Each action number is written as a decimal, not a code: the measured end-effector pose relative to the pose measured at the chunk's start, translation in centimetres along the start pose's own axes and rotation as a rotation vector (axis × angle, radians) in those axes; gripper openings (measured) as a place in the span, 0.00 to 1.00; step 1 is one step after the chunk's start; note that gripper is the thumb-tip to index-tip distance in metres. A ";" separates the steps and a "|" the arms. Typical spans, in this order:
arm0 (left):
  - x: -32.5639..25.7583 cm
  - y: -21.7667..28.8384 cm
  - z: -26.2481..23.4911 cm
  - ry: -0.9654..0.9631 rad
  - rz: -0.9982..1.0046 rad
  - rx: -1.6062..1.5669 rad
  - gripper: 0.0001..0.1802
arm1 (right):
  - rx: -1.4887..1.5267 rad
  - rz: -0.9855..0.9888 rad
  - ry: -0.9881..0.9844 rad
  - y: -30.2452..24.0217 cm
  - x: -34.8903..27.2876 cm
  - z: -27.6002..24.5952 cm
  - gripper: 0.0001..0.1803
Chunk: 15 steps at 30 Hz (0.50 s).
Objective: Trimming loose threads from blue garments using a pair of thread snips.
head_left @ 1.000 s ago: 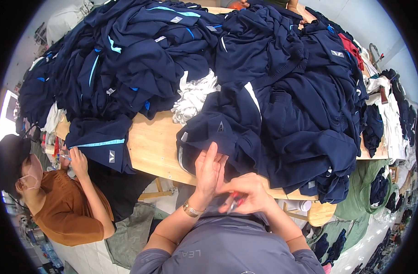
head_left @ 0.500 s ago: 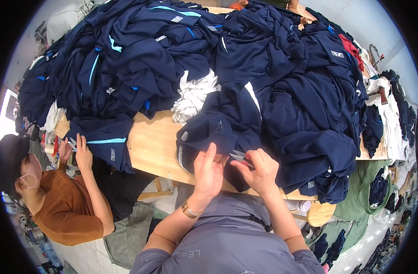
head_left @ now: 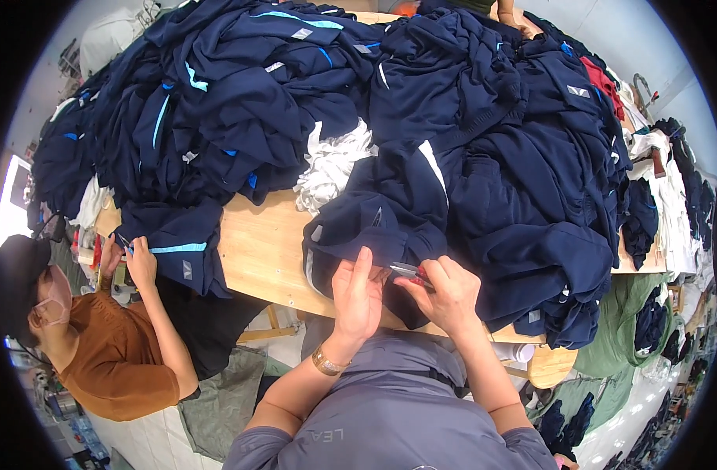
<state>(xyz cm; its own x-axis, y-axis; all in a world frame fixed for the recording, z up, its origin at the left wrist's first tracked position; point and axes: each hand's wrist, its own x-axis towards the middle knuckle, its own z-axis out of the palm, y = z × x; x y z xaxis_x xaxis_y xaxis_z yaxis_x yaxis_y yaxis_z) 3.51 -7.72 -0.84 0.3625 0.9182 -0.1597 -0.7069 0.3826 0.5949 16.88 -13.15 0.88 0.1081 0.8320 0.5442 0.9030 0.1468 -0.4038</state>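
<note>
While the right hand [head_left: 448,296] grips snips [head_left: 409,273] beside the left hand [head_left: 357,301], its hold unclear, one slip could nick the near navy garment [head_left: 349,222].

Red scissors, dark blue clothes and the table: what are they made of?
The red scissors seem to have metal blades, grey and a bit shiny; the red parts may be plastic. The dark blue clothes look like matt fabric, slumping in soft folds; I can't tell which fibre. The table looks like smooth wood, pale tan.

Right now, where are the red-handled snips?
Head view, just right of centre: the red-handled snips are in the right hand, pointing toward the left hand.
</note>
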 end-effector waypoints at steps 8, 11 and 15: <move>0.0 -0.2 -0.2 -0.016 0.006 0.030 0.14 | 0.032 0.008 -0.012 0.0 0.1 0.1 0.18; 0.0 -0.2 -0.2 -0.015 0.017 0.044 0.14 | 0.042 -0.005 -0.032 0.2 -0.1 0.2 0.18; -0.1 0.0 0.2 -0.003 0.010 0.040 0.13 | 0.071 0.018 -0.035 0.2 -0.2 0.1 0.18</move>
<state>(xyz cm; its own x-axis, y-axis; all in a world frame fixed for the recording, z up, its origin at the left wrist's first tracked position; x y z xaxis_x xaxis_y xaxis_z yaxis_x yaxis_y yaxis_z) 3.57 -7.80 -0.66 0.3570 0.9218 -0.1513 -0.6859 0.3686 0.6275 17.01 -13.24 0.62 0.1082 0.8530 0.5106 0.8693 0.1681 -0.4649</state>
